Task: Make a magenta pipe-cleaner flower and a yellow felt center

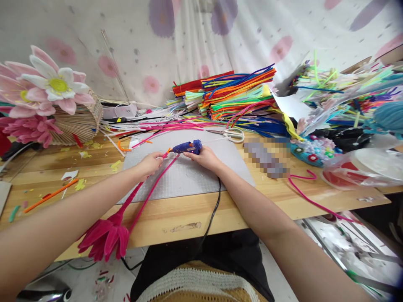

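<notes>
My right hand (203,158) is wrapped round a blue hot glue gun (189,147) above the grey cutting mat (189,180). Its nozzle points left, and a small orange piece (169,150) shows at the tip, close to my left fingers. My left hand (151,163) pinches the stem of a deep pink pipe-cleaner flower (108,237). The bloom hangs head down past the table's front edge, below my left forearm. A loose pink pipe cleaner (154,186) runs from near the gun down towards the bloom.
Scissors (231,134) lie at the mat's back edge. Bundles of coloured pipe cleaners (239,94) are heaped behind. A basket (83,119) of fluffy flowers stands left, a clear plastic-wrapped roll (362,167) right. A black cord (215,207) drops over the front edge.
</notes>
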A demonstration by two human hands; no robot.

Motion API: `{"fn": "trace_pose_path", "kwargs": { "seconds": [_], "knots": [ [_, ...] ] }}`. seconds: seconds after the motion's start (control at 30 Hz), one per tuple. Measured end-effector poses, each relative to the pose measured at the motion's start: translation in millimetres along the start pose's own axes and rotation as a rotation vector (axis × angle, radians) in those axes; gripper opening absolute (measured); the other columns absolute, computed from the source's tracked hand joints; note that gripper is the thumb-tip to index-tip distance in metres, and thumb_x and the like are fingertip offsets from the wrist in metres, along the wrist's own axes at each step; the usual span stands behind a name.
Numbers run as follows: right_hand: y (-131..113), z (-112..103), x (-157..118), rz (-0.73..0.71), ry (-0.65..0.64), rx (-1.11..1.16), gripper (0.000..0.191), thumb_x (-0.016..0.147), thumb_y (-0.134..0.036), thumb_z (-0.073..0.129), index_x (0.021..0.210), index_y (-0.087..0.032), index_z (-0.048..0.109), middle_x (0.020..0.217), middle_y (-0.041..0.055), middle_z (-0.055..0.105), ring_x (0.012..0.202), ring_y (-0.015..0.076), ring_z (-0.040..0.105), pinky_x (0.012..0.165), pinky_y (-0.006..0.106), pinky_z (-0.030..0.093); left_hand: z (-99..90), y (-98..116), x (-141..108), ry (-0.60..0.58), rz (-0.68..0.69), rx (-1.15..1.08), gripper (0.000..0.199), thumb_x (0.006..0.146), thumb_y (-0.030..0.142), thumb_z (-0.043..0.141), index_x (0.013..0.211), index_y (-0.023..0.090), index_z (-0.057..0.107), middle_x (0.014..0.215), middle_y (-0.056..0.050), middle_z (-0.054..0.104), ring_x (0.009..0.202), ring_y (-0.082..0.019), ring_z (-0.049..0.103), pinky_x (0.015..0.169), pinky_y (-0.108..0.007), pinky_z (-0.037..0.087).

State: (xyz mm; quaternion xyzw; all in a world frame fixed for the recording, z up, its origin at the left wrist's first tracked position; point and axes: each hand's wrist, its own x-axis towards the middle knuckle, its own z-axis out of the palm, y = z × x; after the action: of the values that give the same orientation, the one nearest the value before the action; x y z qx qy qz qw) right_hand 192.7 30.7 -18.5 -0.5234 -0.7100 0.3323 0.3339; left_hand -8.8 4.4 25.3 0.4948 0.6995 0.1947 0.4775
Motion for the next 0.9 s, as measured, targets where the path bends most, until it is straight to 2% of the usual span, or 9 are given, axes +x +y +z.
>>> {"fn": "trace_pose_path", "kwargs": {
  "seconds": [0.27, 0.67, 0.77, 0.9],
  "knots": [
    [-2.5, 0.6, -0.9, -0.021, -0.013, -0.051, 0.039, 0.071, -0.055, 0.057, 0.085, -0.020, 0.068, 0.065, 0.0009, 0.063, 0.068, 0.0145, 0.058, 0.063, 0.024, 0.041, 2.0, -1.7, 0.1, 0.018, 0.014, 0.017, 0.023, 0.081, 0.021, 0.044, 0.100, 0.019, 0.056, 0.054, 0.005, 0.034, 0.040, -0.006, 0.027, 0.037, -0.019, 0.013],
    [-7.7, -4.1, -1.9, -0.003, -0.009, -0.094, 0.038, 0.074, -0.051, 0.057, 0.093, -0.020, 0.067, 0.083, 0.0042, 0.069, 0.077, 0.0174, 0.062, 0.069, 0.026, 0.044, 4.9, 1.9, -4.4, 0.079, 0.026, 0.088, 0.027, 0.081, 0.019, 0.043, 0.103, 0.018, 0.059, 0.052, 0.003, 0.035, 0.040, -0.006, 0.027, 0.037, -0.019, 0.016],
    [-6.6, -2.7, -2.0, -0.028, -0.018, -0.086, 0.037, 0.074, -0.050, 0.058, 0.095, -0.020, 0.067, 0.087, 0.0042, 0.069, 0.080, 0.0174, 0.062, 0.071, 0.026, 0.044, 3.8, -3.6, 1.4, 0.117, 0.076, 0.165, 0.029, 0.080, 0.020, 0.042, 0.103, 0.018, 0.060, 0.051, 0.003, 0.038, 0.040, -0.007, 0.029, 0.040, -0.020, 0.021],
    [-4.0, -0.8, -1.2, -0.052, -0.016, -0.113, 0.037, 0.073, -0.051, 0.058, 0.092, -0.020, 0.067, 0.081, 0.0035, 0.069, 0.078, 0.0165, 0.062, 0.071, 0.026, 0.045, 0.3, -15.8, 15.2, 0.198, 0.199, 0.363, 0.031, 0.080, 0.024, 0.043, 0.105, 0.019, 0.061, 0.053, 0.001, 0.048, 0.045, -0.010, 0.039, 0.046, -0.022, 0.029]
  ]
}}
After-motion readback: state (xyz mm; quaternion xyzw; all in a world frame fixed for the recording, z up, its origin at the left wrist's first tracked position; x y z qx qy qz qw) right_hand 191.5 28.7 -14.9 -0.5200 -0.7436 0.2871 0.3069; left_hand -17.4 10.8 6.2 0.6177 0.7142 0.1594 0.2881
